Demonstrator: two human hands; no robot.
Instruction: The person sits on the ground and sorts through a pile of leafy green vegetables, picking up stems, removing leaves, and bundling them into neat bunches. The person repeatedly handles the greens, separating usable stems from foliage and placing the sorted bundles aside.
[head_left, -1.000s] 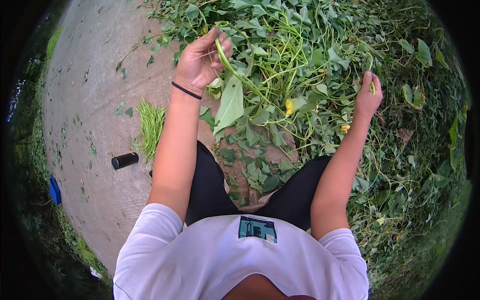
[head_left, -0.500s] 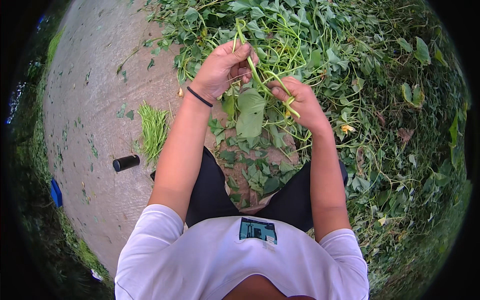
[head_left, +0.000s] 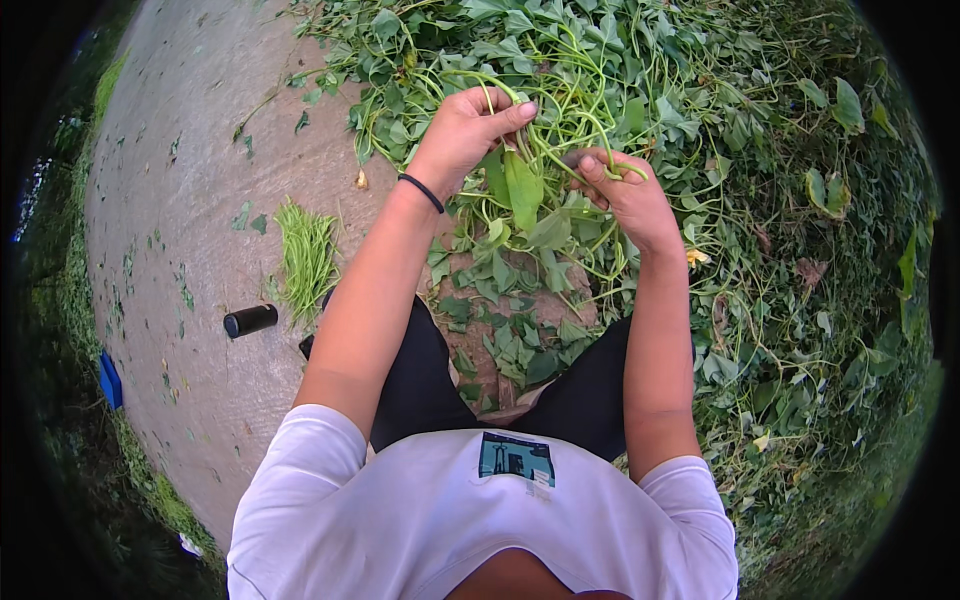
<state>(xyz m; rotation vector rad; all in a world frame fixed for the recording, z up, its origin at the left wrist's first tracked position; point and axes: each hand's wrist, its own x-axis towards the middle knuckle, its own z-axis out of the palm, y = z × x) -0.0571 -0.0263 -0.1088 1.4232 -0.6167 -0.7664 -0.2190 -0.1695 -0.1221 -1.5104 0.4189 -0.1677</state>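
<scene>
A green leafy vine (head_left: 549, 152) stretches between my two hands, above a large heap of cut vines. My left hand (head_left: 468, 135), a black band at its wrist, pinches the stem between thumb and fingers. A broad green leaf (head_left: 522, 190) hangs just below that pinch, its underside partly folded. My right hand (head_left: 632, 198) is closed round a looped length of the same vine, the stem end poking out past its fingers. By the right fingertips shows a small dark patch that I cannot make out.
The tangled vine heap (head_left: 680, 110) spreads ahead and to the right. On the concrete ground (head_left: 200, 200) at left lie a bundle of trimmed green stems (head_left: 308, 255), a black cylinder (head_left: 251, 321) and a blue object (head_left: 110, 380). Loose leaves (head_left: 530, 350) lie between my knees.
Both hands have shifted a little to the right, the left one turning inward. The big leaf beneath the stem now hangs narrower and turned, and the vine's top end has tipped over leftward.
</scene>
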